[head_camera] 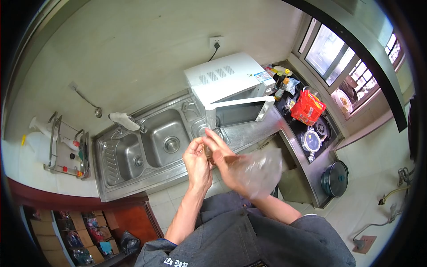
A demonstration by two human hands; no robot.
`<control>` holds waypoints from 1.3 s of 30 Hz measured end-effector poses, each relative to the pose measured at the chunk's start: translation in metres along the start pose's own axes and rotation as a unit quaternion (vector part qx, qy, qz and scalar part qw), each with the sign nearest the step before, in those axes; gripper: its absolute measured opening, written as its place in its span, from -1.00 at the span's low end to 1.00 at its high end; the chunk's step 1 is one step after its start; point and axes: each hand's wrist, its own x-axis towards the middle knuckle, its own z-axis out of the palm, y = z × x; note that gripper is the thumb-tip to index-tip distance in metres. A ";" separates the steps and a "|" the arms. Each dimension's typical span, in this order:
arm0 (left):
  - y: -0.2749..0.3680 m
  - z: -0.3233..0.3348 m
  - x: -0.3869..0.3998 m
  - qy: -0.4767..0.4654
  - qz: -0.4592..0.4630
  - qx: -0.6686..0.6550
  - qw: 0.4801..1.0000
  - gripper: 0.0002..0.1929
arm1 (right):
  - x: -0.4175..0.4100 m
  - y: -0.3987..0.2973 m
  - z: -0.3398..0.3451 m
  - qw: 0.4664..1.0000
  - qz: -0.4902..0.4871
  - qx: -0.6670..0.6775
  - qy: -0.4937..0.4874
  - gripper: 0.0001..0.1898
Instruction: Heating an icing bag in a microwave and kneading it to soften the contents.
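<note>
In front of the body, my left hand (196, 160) and my right hand (227, 160) meet over the front edge of the sink counter. Both hold a small brownish item (208, 152) between their fingers; it is mostly hidden. A clear plastic bag (263, 172) hangs over the back of my right hand and wrist. Behind the hands stands a white microwave oven (227, 76) with its door (240, 111) ajar. To the left lies a stainless steel double sink (166, 137) with a cloth (124, 121) draped over its faucet.
On the right, a gas stove (325, 128) carries a red package (307, 106), bottles (282, 89) and a glass-lidded pot (311, 141). A larger lidded pot (334, 179) sits at the counter's end. A wire rack (68, 150) with bottles hangs left. Boxes with small bagged goods (75, 238) are at lower left.
</note>
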 end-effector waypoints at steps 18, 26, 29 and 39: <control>-0.017 -0.009 -0.035 -0.065 -0.038 -0.127 0.989 -0.90 | 0.018 0.009 -0.035 0.709 0.172 0.667 0.150 -0.37; -0.003 -0.006 -0.045 -0.127 0.014 -0.047 0.991 -0.78 | 0.024 -0.005 -0.045 0.724 0.163 0.640 0.200 -0.37; 0.002 -0.003 -0.050 -0.084 0.071 0.072 0.991 -0.79 | 0.025 0.000 -0.051 0.726 0.158 0.636 0.208 -0.37; 0.014 0.009 -0.052 -0.119 0.191 0.330 0.917 -0.78 | 0.029 -0.019 -0.052 0.786 0.148 0.570 0.189 -0.36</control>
